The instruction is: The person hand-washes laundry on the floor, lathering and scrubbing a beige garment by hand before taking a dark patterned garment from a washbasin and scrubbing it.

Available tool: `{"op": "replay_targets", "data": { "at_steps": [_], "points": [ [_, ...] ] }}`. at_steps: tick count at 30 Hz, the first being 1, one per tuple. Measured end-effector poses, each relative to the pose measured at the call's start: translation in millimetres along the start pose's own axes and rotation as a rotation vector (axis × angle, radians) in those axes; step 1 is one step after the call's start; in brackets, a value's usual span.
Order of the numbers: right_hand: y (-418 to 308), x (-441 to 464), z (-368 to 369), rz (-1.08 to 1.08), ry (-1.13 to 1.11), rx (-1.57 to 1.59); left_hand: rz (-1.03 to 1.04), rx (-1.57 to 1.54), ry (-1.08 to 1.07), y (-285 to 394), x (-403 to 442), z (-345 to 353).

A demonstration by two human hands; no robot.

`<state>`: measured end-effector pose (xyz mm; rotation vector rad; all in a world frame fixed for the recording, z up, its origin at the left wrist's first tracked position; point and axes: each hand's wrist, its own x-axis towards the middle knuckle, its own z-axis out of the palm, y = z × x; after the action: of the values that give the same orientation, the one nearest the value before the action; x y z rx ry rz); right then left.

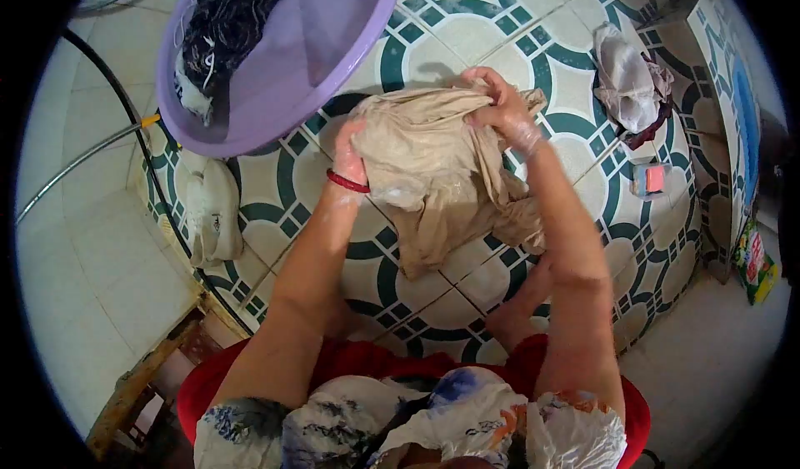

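- Beige cloth (442, 156): lies bunched on the patterned floor (442, 315), between the two hands and just beside the purple tub (283, 94).
- Right hand (503, 112): fingers curl closely round a fold at the cloth's upper right, thumb opposed.
- Left hand (350, 148): rests against the cloth's left edge; its fingers pass behind the folds, so their spread cannot be told.
- Handling: whitish suds (396, 195) suggest that soap is being worked through the fabric. Best practice is to gather a short fold, pinch it firmly on both sides, rub layer against layer, then turn to fresh fabric; a loose grip would probably slip.
- Lettering: the green packet (756, 265) bears pale characters on red, too small to read; the pink soap (655, 179) shows no legible brand.
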<state>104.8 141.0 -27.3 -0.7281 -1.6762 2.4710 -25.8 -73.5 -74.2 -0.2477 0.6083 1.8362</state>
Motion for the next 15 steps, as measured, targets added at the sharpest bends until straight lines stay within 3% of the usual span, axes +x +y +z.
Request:
{"op": "replay_targets", "data": {
  "at_steps": [1,2,3,4,5,6,7,8,9,11,12,13,14,15],
  "points": [
    [16.9,-1.3,16.0,-0.104,0.029,-0.093,0.014,0.057,0.128,0.0,6.5,0.0],
    [26.9,-6.3,46.5,-0.228,0.017,-0.364,0.012,0.011,0.136,-5.6,15.4,5.4],
    [36.8,-11.3,77.0,-0.358,0.039,-0.632,0.058,0.122,0.275,-4.8,18.5,7.5],
    [39.7,-19.2,111.7,-0.497,0.024,-1.075,-0.08,-0.053,-0.242,-5.1,38.2,-34.0],
    [48.0,-15.0,121.1,-0.489,0.023,-1.063,-0.14,-0.156,-0.494,-12.2,38.4,-40.6],
    [59.1,-7.1,124.6,-0.486,0.185,-1.244,-0.219,-0.237,-0.743,-19.4,38.2,-46.3],
    [64.0,6.0,122.5,-0.487,0.355,-1.425,-0.049,-0.097,-0.167,-38.3,16.8,20.2],
    [38.1,27.5,95.8,-0.296,0.339,-1.237,0.116,0.045,0.407,-49.4,4.7,57.6],
    [40.1,24.6,97.3,-0.289,0.352,-1.233,0.105,0.054,0.404,-51.4,5.0,53.4],
    [44.7,19.3,107.6,-0.438,0.381,-1.455,0.186,0.154,0.288,-60.0,18.3,19.4],
    [51.1,1.5,127.9,-0.604,0.402,-1.329,0.196,-0.015,-0.202,-70.4,41.0,-32.5],
    [55.9,-0.3,131.7,-0.612,0.396,-1.342,0.099,-0.163,-0.684,-80.6,63.6,-83.8],
    [60.1,3.7,132.4,-0.735,0.428,-1.194,0.286,-0.223,-0.721,-78.5,51.0,-50.1],
    [62.8,6.3,133.8,-0.842,0.453,-1.031,0.175,-0.346,-0.666,-73.7,43.5,-46.6]
  ]
}}
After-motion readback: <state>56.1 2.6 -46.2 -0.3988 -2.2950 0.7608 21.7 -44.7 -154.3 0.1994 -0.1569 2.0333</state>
